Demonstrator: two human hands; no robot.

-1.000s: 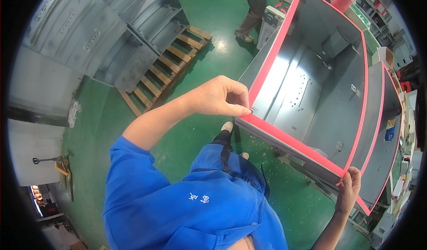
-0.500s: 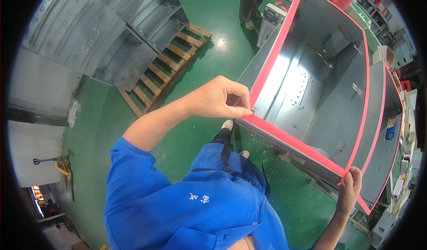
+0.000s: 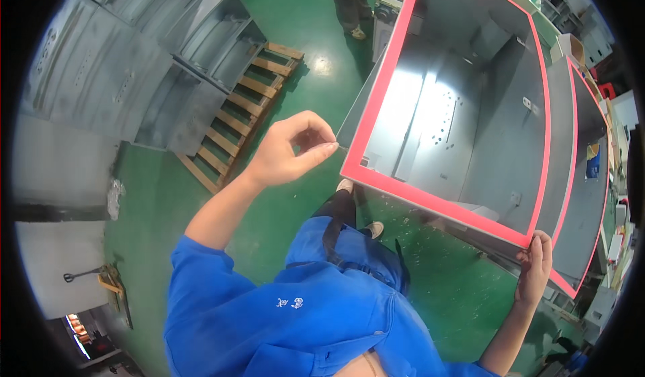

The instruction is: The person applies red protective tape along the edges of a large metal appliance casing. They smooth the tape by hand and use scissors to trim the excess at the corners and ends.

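A large grey metal cabinet [image 3: 463, 142] stands open side up on the right, its rim lined with pink-red tape [image 3: 430, 204]. My left hand [image 3: 290, 150] is apart from it, left of the cabinet's near-left corner. Its thumb and forefinger are pinched together; a faint thin sliver seems to show at the tips, too small to name. My right hand [image 3: 535, 264] grips the near-right corner of the cabinet, fingertips at the tape's edge. Inside the cabinet are a bright reflective panel with small holes and a few small fittings.
A second pink-edged cabinet [image 3: 586, 196] adjoins on the right. Grey metal cabinets [image 3: 134, 75] are stacked on a wooden pallet [image 3: 236, 122] at the far left. Another person's legs [image 3: 349, 4] stand at the back. A pallet jack [image 3: 111, 283] sits at the left.
My left hand has come off the cabinet's near-left corner and moved left, still pinched. My right hand stays at the near-right corner. The whole view has shifted slightly.
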